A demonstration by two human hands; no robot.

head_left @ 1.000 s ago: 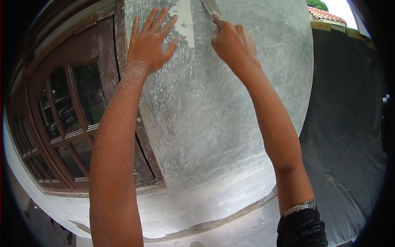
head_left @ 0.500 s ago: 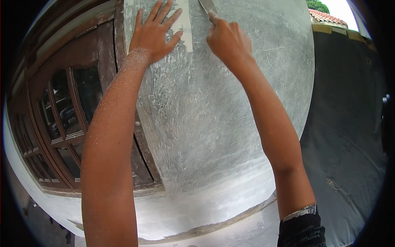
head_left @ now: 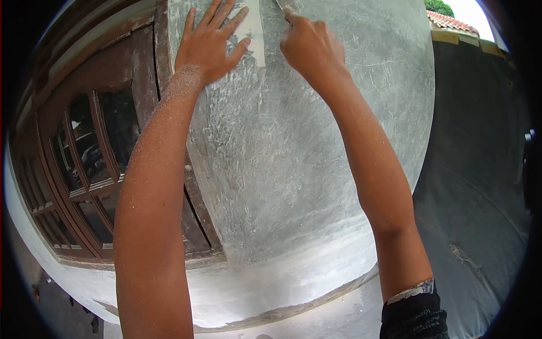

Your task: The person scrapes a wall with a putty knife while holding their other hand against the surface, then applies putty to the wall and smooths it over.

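My left hand (head_left: 209, 46) lies flat on the wall with its fingers spread, partly over a pale cream strip (head_left: 256, 35) on the surface. White dust covers the wrist and forearm. To the right, my right hand (head_left: 313, 50) is closed round the handle of a scraper (head_left: 287, 9), a putty-knife-like tool. Its blade runs up against the wall and is cut off by the top of the view. Grey, rough and scratched, the wall (head_left: 282, 152) fills the middle, with old whitish patches near my left hand.
A brown wooden window (head_left: 107, 186) with glass panes and a frame stands at the left. Below the grey area runs a white wall band (head_left: 271, 288) with a ledge. A dark sheet (head_left: 474, 152) hangs at the right, under a tiled roof (head_left: 451, 22).
My right hand and the scraper have shifted slightly up and left. My left hand stays pressed to the wall, and the view has tilted a little.
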